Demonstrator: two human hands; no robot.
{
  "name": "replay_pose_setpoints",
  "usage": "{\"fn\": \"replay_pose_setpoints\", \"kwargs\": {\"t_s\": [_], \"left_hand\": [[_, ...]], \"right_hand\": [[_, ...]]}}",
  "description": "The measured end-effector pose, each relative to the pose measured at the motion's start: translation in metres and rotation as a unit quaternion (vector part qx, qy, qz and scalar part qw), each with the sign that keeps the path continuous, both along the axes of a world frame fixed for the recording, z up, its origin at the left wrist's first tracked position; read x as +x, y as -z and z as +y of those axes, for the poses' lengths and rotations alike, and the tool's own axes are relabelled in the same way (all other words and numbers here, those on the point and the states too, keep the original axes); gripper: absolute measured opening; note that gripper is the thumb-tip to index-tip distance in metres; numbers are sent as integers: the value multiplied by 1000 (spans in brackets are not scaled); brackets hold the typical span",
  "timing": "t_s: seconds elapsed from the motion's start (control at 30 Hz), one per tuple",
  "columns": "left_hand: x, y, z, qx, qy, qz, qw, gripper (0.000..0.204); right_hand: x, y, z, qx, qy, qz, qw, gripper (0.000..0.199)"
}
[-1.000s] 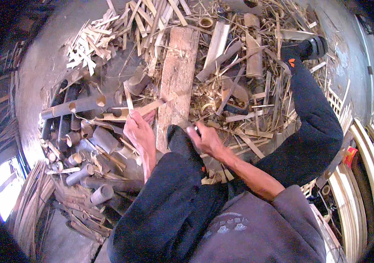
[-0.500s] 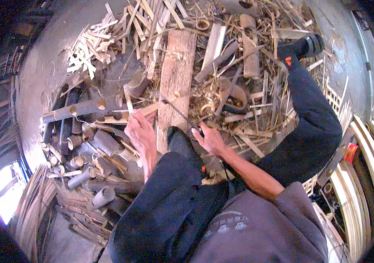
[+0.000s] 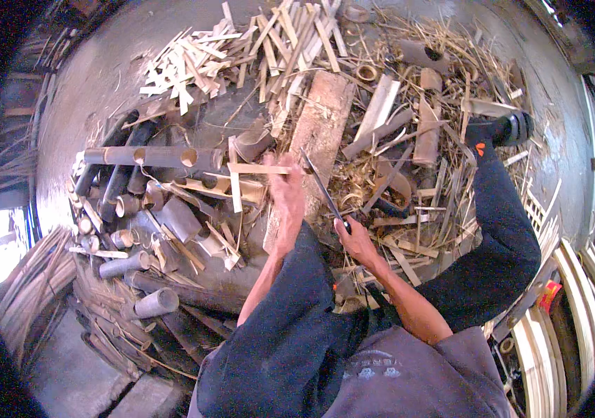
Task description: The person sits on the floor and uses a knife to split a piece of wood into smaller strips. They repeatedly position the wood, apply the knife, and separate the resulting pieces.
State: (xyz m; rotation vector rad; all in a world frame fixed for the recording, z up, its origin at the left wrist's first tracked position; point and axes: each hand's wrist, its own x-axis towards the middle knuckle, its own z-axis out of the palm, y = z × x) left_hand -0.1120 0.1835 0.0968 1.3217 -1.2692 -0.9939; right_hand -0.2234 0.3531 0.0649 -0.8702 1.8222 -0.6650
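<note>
My right hand [image 3: 359, 244] is closed round the dark handle of a knife [image 3: 324, 187], whose long narrow blade points up and left over a worn wooden board [image 3: 322, 115]. My left hand [image 3: 287, 202], smeared by motion, is over the board's left edge. Its fingertips overlap the right end of a short pale bamboo strip [image 3: 259, 169]; whether they grip it I cannot tell. That strip crosses another upright pale strip [image 3: 234, 184] beside the split bamboo pieces.
Cut bamboo tubes [image 3: 179, 219] crowd the left, under a long notched bamboo pole [image 3: 165, 157]. Pale strips [image 3: 189, 63] lie heaped at the far left. Shavings and split bamboo [image 3: 426, 132] cover the right, inside my bent leg [image 3: 503, 209]. Bent bamboo slats [image 3: 541, 355] stand at right.
The view has shifted, so the scene sits lower and further right. My left hand has moved right, toward the board and knife. The short strip now lies across the upright one.
</note>
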Motion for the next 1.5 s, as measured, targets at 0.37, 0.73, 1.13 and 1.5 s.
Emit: {"fn": "replay_pose_setpoints", "kwargs": {"t_s": [0.37, 0.73, 1.13, 1.5], "left_hand": [[67, -95, 16, 402, 213, 284, 844, 36], [90, -151, 79, 455, 203, 310, 810, 38], [68, -146, 62, 440, 237, 252, 829, 31], [71, -135, 68, 479, 264, 342, 764, 34]], "right_hand": [[-36, -79, -47, -243, -183, 247, 920, 28], [-118, -107, -108, -155, -32, 307, 938, 30], [-69, -121, -83, -338, -267, 318, 845, 29], [-93, -127, -63, -221, -148, 362, 894, 30]]}}
